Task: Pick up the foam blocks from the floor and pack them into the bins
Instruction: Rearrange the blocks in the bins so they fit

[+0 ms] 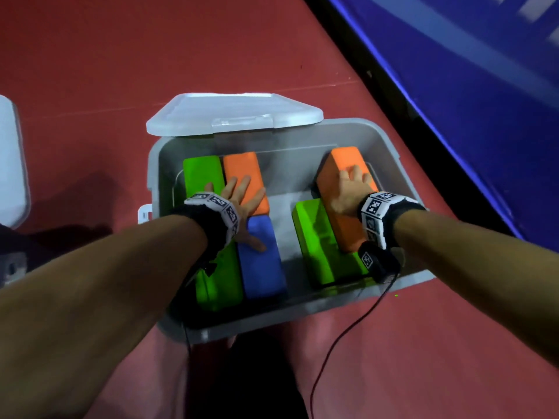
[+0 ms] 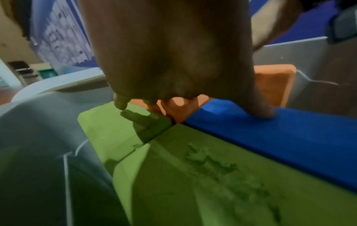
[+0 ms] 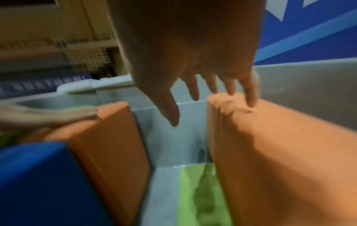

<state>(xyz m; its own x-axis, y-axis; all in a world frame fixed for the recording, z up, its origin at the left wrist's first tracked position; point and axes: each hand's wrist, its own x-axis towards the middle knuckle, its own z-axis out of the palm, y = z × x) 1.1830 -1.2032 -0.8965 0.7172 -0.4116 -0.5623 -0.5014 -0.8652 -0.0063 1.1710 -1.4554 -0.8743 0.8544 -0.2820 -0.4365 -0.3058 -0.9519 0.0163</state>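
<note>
A grey bin (image 1: 390, 146) on the red floor holds several foam blocks. On its left side lie two green blocks (image 1: 202, 173), an orange block (image 1: 242, 167) and a blue block (image 1: 263, 267). My left hand (image 1: 242, 201) lies flat and spread over them, with its thumb on the blue block (image 2: 289, 137). At the right, an orange block (image 1: 344, 164) leans tilted on a green block (image 1: 314, 237). My right hand (image 1: 348, 189) rests on that orange block (image 3: 280, 145) with straight fingers (image 3: 251, 94) touching its top edge.
The bin's white lid (image 1: 236, 113) lies behind its far rim. A blue mat or wall (image 1: 484, 86) runs along the right. Another white lid or bin edge (image 1: 12, 161) shows at the far left. A thin cable (image 1: 348, 328) trails from my right wrist across the floor.
</note>
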